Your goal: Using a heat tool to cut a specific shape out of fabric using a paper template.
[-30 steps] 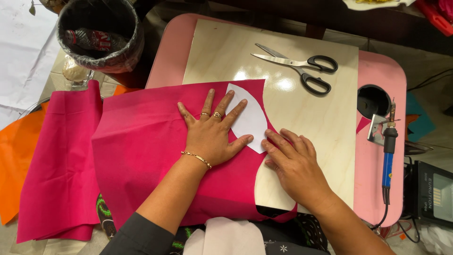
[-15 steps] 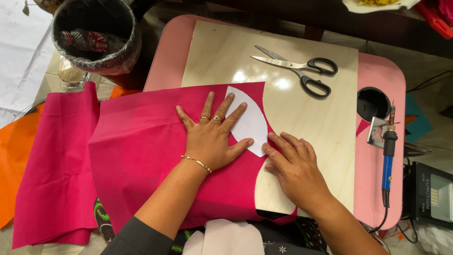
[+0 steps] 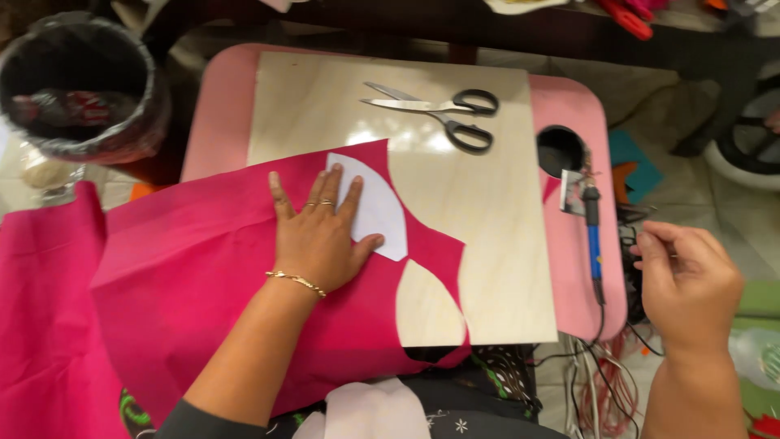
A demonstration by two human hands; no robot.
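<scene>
A: While the left hand lies flat, fingers spread, on the pink fabric, its fingertips overlap the white paper pattern — that grip is wide open, pressing rather than grasping, and I judge it is there to keep pattern and cloth from sliding on the worktop.

B: And the right hand?

A: It hovers off the worktop's right edge, just beside the blue-handled tool that lies along that edge. Fingers loosely curled, nothing in them that I can see.

B: Where does the fabric sit?

A: Draped over the worktop's left half and hanging off its left side, with a curved cut-out showing bare wood near the front edge.

B: The scissors?

A: Blades together, at the worktop's far end, well apart from both hands. A black lined bin stands beyond its left corner.
</scene>
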